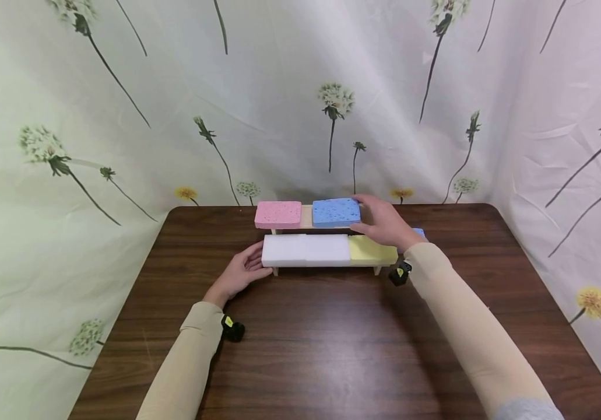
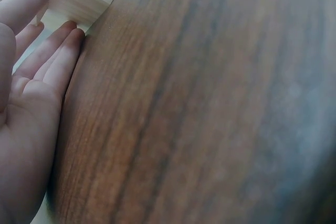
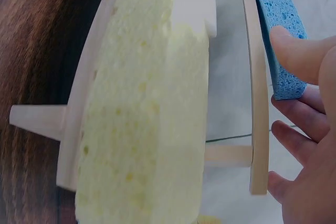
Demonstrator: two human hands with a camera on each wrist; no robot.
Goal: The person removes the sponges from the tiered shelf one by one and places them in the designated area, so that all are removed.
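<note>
The blue sponge (image 1: 336, 212) is at the right part of the upper shelf (image 1: 307, 216) of the wooden rack (image 3: 259, 87), with a bare gap between it and the pink sponge (image 1: 278, 214). The fingers of your right hand (image 1: 383, 221) grasp its right end, thumb toward the near edge and at least one finger toward the far edge. Your left hand (image 1: 239, 271) is relaxed, its fingers loosely extended at the rack's left end, beside the white blocks (image 1: 305, 251); you cannot tell whether they bear load. Expect the blue sponge to be light and, judging by its pored surface, compressible and not slippery — breakage is unlikely. Grip across the short end and apply only enough pressure to prevent rotation; excess squeeze would probably distort it. Hold your wrist clear of the yellow sponge (image 1: 373, 249) — a knock could shift the rack on the desk (image 1: 321, 338).
</note>
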